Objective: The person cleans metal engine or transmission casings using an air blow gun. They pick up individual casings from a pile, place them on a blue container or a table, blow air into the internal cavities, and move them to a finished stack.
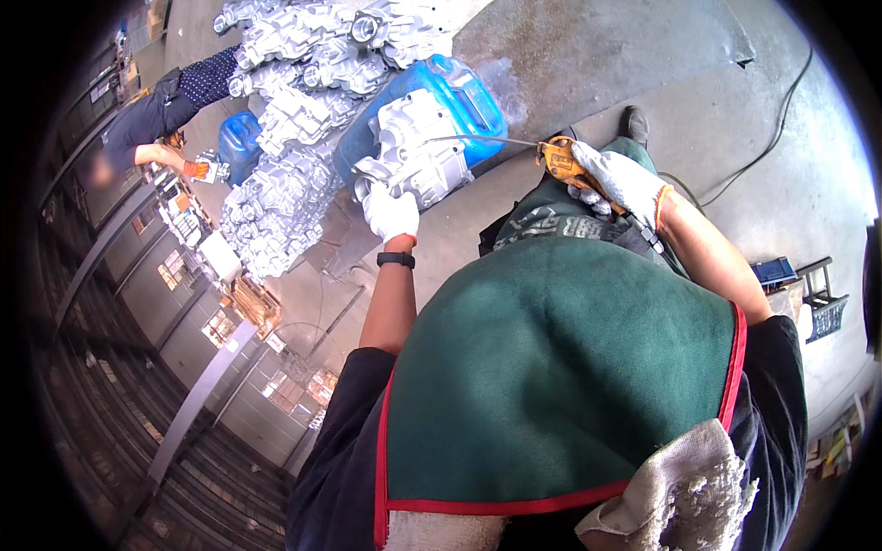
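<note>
Bare concrete floor (790, 184) rightward; left hand (390, 213) gripping casting (409, 151) (pile-side edge), right hand (620, 184) clenching orange air gun (559, 159)

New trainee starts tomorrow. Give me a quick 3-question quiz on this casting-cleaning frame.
1. True or false: the left hand wears a white glove and rests on the grey metal casting.
2. What does the right hand grip? A) a hammer B) an orange-handled tool with a thin nozzle C) a paintbrush
3. What colour is the drum under the casting?

Key
1. True
2. B; its thin nozzle points at the casting
3. Blue
</note>
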`<state>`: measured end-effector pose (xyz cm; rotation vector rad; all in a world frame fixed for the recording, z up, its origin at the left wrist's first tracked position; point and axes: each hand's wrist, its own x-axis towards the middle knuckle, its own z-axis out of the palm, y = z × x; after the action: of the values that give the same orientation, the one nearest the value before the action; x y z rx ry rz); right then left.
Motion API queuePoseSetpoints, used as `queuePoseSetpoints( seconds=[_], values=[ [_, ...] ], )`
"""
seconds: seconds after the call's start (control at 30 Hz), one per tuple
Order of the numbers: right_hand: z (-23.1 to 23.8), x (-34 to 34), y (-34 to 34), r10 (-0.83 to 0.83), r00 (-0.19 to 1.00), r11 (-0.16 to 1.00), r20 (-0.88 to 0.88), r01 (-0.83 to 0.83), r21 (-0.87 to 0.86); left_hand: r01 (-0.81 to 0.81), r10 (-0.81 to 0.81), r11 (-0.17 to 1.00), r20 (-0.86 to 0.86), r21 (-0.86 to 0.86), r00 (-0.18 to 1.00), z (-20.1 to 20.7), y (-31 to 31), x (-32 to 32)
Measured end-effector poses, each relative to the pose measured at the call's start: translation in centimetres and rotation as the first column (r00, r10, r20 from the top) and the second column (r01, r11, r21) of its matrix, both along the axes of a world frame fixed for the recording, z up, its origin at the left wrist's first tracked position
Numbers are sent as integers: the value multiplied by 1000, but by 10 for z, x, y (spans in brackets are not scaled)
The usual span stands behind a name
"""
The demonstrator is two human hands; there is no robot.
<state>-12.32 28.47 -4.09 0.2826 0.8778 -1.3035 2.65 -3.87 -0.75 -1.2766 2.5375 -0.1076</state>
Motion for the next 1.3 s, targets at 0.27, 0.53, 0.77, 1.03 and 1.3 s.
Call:
queuePoseSetpoints(
  seconds=[0.27,0.53,0.77,1.03,1.3],
  values=[
    [-3,3,-5,40,999,999,-24,-39,22,26,-27,1000,35,10,999,-3,-9,4],
    [3,3,1,17,998,1000,-62,-16,22,25,-25,1000,2,-2,1000,-6,-10,5],
    [-4,10,-2,8,999,1000,-47,-8,12,52,-52,998,13,-31,999,-5,-9,6],
    [-5,12,-6,1,999,1000,-33,-1,-11,58,-58,998,-15,-13,998,-6,-6,4],
    [25,-11,21,168,889,985,-425,-132,111,162,-169,985,-157,-59,973,-12,-12,8]
  ],
)
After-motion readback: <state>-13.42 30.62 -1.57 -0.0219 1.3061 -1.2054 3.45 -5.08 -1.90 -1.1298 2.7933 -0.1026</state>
